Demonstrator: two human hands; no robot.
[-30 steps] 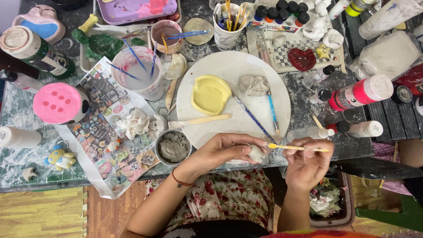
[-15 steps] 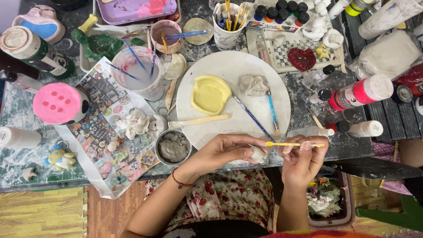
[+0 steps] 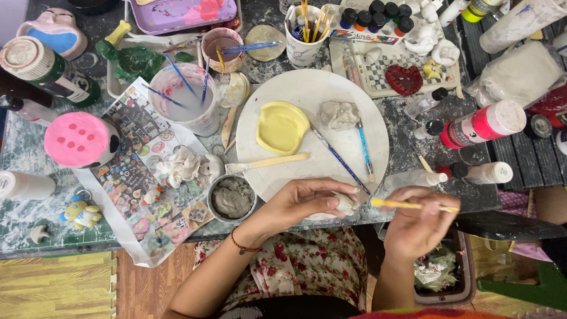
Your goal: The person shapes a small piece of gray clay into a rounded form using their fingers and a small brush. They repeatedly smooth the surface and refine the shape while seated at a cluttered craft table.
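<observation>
The left hand (image 3: 304, 204) pinches a small white clay piece (image 3: 344, 204) at the near rim of the white plate (image 3: 378, 118). The right hand (image 3: 419, 221) grips a yellow brush (image 3: 407, 205). Risk: a stray stroke marks the fingers (image 3: 331, 202). Compared with earlier, the brush sits slightly lower.

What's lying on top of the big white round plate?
On the white plate: a yellow dish, a grey clay lump and two blue-handled brushes. The left hand covers its near edge.
</observation>
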